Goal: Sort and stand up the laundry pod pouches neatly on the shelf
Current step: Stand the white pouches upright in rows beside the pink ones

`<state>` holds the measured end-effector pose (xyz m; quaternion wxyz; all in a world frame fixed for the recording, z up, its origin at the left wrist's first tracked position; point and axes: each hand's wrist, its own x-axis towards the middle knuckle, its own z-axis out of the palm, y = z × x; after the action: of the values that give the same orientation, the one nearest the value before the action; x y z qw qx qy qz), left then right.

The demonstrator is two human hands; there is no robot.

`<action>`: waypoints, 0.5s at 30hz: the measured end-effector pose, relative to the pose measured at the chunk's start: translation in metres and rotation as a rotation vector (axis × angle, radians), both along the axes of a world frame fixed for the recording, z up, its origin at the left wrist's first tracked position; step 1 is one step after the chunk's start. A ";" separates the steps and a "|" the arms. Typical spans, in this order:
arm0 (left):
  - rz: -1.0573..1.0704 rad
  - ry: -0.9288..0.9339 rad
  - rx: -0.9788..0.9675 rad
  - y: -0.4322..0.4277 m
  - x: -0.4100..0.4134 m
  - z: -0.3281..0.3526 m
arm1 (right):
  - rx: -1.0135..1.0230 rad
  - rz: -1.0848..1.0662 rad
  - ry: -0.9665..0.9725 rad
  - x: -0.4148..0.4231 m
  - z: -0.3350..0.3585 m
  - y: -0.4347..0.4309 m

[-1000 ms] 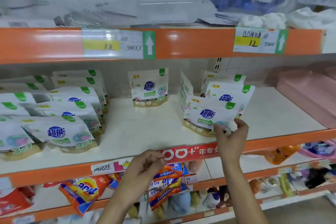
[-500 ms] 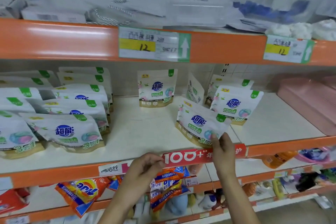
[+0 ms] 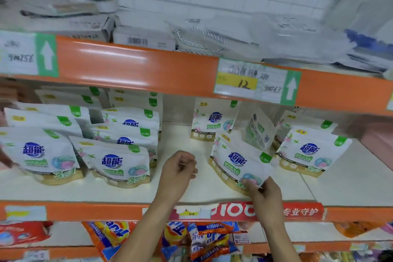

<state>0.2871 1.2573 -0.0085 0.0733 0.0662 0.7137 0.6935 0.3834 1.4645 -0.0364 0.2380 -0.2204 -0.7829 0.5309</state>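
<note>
A tilted pouch (image 3: 236,164) is pinched at its lower corner by the right hand (image 3: 265,195) — it leans near the front of the shelf (image 3: 191,193). The left hand (image 3: 178,172) is held loosely curled above the shelf, with nothing in it.

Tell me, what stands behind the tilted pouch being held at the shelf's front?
Behind the tilted pouch stands a pouch turned back-out, its lower edge covered. Farther back, an upright pouch faces forward.
</note>
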 end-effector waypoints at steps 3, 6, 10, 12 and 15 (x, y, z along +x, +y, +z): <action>0.087 -0.021 0.008 0.019 -0.035 -0.004 | -0.006 0.038 0.000 -0.009 -0.001 0.007; 0.144 -0.059 0.012 0.039 -0.066 -0.011 | -0.038 0.091 0.013 -0.012 0.001 0.013; 0.212 -0.189 0.074 0.062 -0.103 -0.022 | -0.074 0.175 0.025 -0.013 0.000 0.026; 0.225 -0.256 0.147 0.072 -0.119 -0.030 | -0.095 0.216 0.022 -0.014 -0.002 0.032; 0.153 -0.191 0.103 0.083 -0.136 -0.043 | -0.127 0.252 0.027 -0.017 -0.004 0.041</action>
<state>0.1506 1.3408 -0.0520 0.0844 -0.0510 0.6700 0.7358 0.3662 1.5054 -0.0405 0.1656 -0.1276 -0.7658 0.6081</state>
